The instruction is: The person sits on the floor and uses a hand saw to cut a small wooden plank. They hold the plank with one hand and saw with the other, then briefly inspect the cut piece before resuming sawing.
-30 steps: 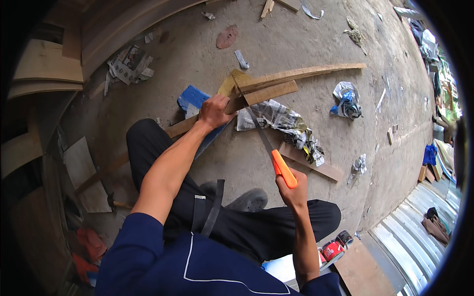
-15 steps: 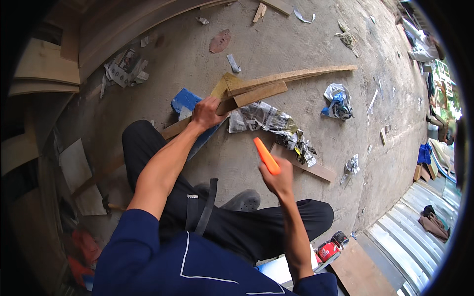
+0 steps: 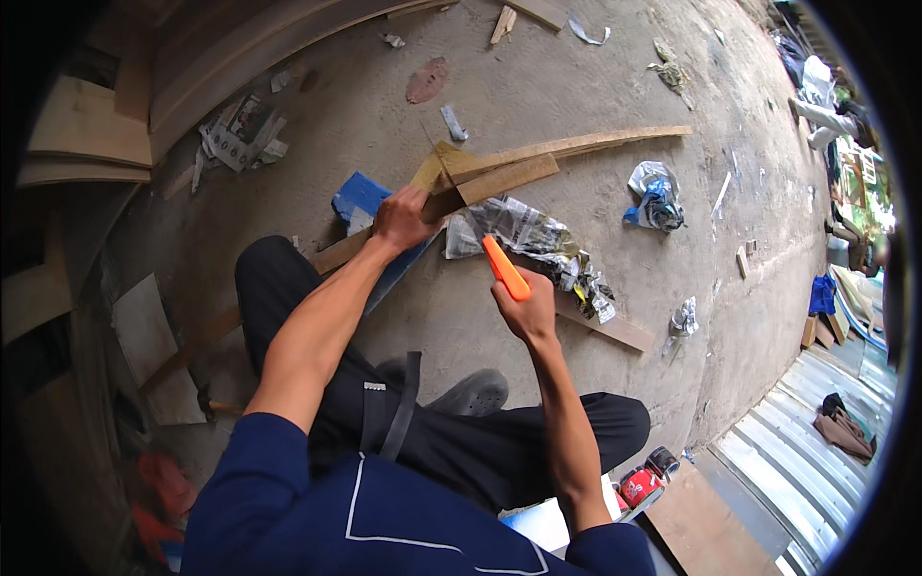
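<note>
My left hand (image 3: 401, 219) is closed around a wooden strip (image 3: 514, 180), pressing it down over a blue-painted board (image 3: 357, 197) on the ground. In my right hand (image 3: 528, 307) is the orange handle of a handsaw (image 3: 506, 269). Its thin blade runs up and left from the handle and crosses the strip just right of my left hand. How deep the blade sits in the wood cannot be made out. A longer wooden strip (image 3: 605, 141) lies just beyond, beside a yellowish wood piece (image 3: 434, 165).
Crumpled newspaper (image 3: 526, 230) lies under and beside the strip, with another plank (image 3: 615, 331) to its right. A blue-and-white crumpled wrapper (image 3: 657, 197) is farther right. A hammer (image 3: 219, 407) rests by my left leg. Red cans (image 3: 639, 485) stand at my right. Corrugated metal sheets (image 3: 778, 451) lie beyond.
My right hand has pushed the handsaw forward and a little left, so the handle is closer to the strip. My left hand stays in place on the wood.
</note>
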`<state>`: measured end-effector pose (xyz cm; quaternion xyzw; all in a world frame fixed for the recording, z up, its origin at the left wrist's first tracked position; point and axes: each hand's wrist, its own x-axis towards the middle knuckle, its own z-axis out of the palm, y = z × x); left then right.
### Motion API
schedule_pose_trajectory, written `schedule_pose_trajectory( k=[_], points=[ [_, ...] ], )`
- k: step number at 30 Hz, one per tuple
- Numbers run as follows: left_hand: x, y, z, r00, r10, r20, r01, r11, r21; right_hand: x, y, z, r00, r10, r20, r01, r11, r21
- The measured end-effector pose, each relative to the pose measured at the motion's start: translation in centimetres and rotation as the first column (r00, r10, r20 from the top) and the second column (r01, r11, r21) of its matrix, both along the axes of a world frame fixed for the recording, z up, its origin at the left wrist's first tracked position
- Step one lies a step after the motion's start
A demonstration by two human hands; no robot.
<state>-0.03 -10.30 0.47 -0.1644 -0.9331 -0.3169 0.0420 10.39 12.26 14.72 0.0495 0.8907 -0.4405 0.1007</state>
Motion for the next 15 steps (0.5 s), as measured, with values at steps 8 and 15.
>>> schedule_pose_trajectory(
  k=[8,15],
  points=[
    [0.5,-1.2,-0.4,0.999,0.019,0.030,-0.018,0.999,-0.042,3.8,1.5,3.4,0.996,-0.007,0.093,0.012,0.998,-0.054],
    [0.3,0.3,-0.1,1.000,-0.001,0.030,0.002,0.999,-0.035,-0.4,-0.4,0.2,0.998,-0.016,0.059,0.018,0.999,-0.034]
  ],
)
